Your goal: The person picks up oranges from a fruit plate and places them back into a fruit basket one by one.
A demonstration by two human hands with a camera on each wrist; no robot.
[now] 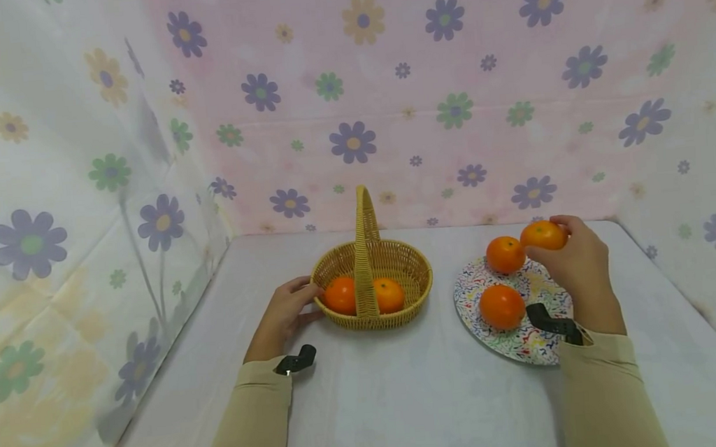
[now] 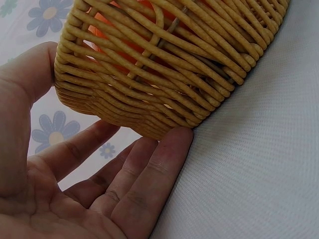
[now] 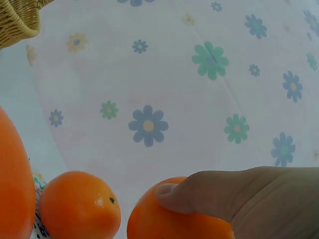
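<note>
At the left end of a wicker basket with a tall handle, my left hand holds its side. Seen from the left wrist, the thumb is at the basket's rim and the fingertips touch its lower side. Two oranges, one on the left and one on the right, lie inside. My right hand grips another orange at the far edge of a patterned plate. Two more oranges, a farther one and a nearer one, are on the plate.
A white cloth covers the table. Flowered fabric stands behind the table and on both sides. The basket's handle arches high over its middle.
</note>
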